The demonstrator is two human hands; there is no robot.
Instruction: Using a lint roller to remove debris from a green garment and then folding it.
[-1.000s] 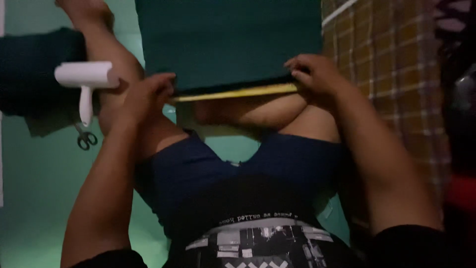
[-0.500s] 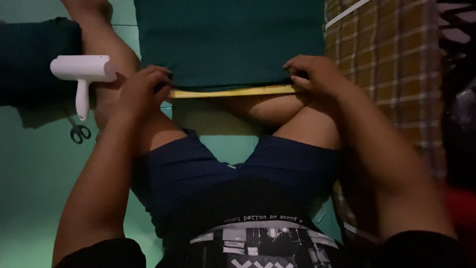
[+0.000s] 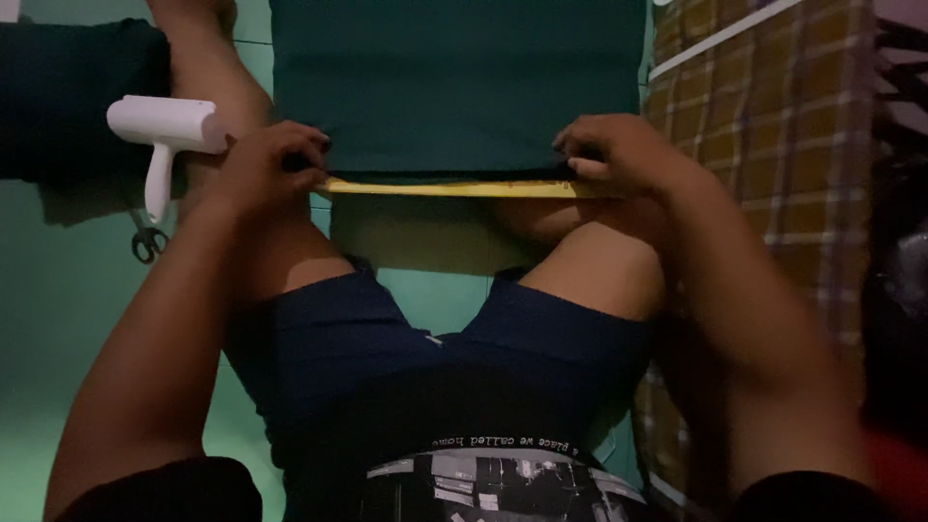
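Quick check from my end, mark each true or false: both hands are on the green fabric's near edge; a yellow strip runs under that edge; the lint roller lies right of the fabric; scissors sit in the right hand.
1. Left hand and right hand grip the near edge of the dark green fabric: true.
2. A yellow ruler runs along that edge: true.
3. The white lint roller lies right of the fabric: false, it lies left.
4. The scissors are in the right hand: false, they lie on the floor beneath the roller.

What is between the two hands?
In the head view, a yellow strip runs from the left hand to the right hand, along the near edge of the green cloth. Both hands pinch that edge.
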